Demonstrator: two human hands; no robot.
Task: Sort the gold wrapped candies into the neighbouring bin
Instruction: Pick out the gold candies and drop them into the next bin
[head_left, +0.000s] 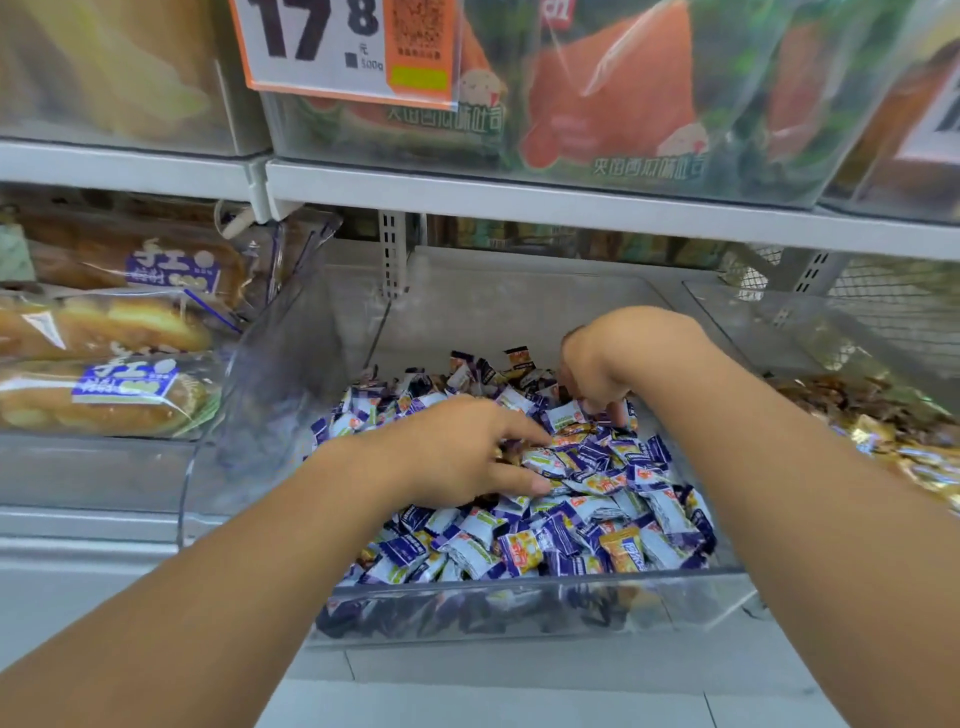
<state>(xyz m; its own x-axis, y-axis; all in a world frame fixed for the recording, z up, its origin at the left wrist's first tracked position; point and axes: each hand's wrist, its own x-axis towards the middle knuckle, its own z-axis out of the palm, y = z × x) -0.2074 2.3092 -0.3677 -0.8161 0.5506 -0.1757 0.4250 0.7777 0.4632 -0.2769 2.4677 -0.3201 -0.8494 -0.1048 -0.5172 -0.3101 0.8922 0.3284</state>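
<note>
A: We start nearest us, at the clear front wall of the bin (519, 608), with purple-and-white candies (561, 540) heaped behind it.

B: And both hands are in the heap. The left hand (457, 452) lies spread, fingers loose, tips on the wrappers. It grasps nothing we can see.

A: The right hand (597, 364) is farther back, curled downward, fingertips buried among the sweets. Whether it has pinched one, we cannot tell.

B: Where is the gold?

A: A gold wrapped candy (574, 430) sits between the two hands, partly under purple ones. There is an orange-gold one (621, 553) nearer the front, too.

B: We judge these light and crinkly, the film slick. A pinch across the body or on a twisted end should hold, but neighbours will slide and cover it.

A: That is the obstacle: loose purple wrappers overlap every gold piece, so digging stirs the pile.

B: To the right, past the clear dividing wall, the neighbouring bin (779, 332) already holds a gold heap (904, 457). The right forearm crosses that side.

A: Left, bagged bread loaves (104, 395). Above, a white shelf edge (519, 200) hangs low over the back, and a price tag (343, 47) higher up.
</note>
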